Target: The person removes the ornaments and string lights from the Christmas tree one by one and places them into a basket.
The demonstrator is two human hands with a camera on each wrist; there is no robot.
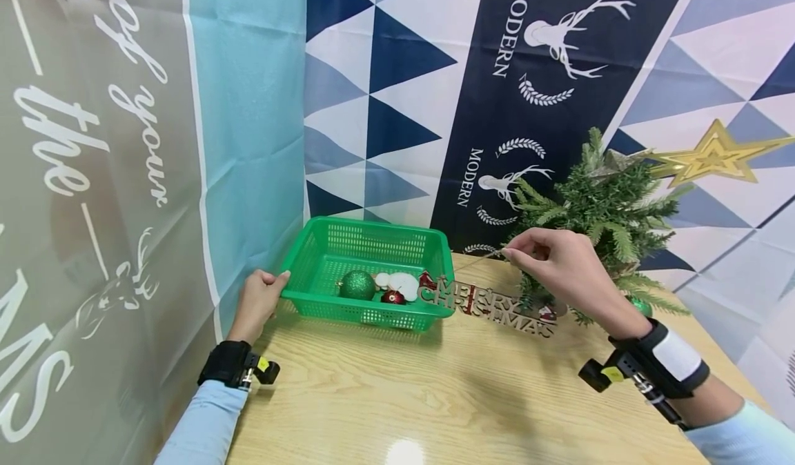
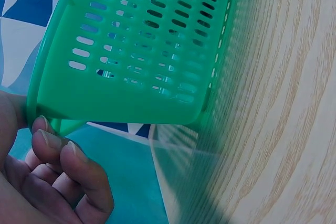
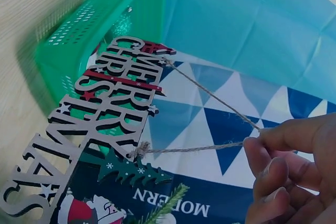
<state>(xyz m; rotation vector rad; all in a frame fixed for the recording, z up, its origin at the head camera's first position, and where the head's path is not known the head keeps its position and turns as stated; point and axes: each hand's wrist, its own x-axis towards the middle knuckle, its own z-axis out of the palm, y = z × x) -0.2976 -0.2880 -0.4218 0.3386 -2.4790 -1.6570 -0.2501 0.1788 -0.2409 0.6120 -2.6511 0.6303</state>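
Observation:
My left hand [image 1: 257, 304] grips the left end rim of a green plastic basket [image 1: 366, 311], thumb over the edge and fingers under it in the left wrist view. Inside the basket lie a glittery green ball [image 1: 357, 286], a small red ball [image 1: 393, 297] and white round pieces [image 1: 404, 285]. Between thumb and forefinger, my right hand [image 1: 562, 265] pinches the twine loop [image 3: 210, 94] of a wooden Merry Christmas sign [image 1: 487, 304]. The sign hangs tilted from the twine, its left end overlapping the basket's right end. Red and green painted figures decorate it.
A small artificial Christmas tree [image 1: 611, 223] stands at the right, behind my right hand, with a gold star [image 1: 714, 154] on top and a green ball [image 1: 641, 306] low down. The wooden table [image 1: 373, 382] meets patterned cloth [image 1: 397, 106] at the back and left.

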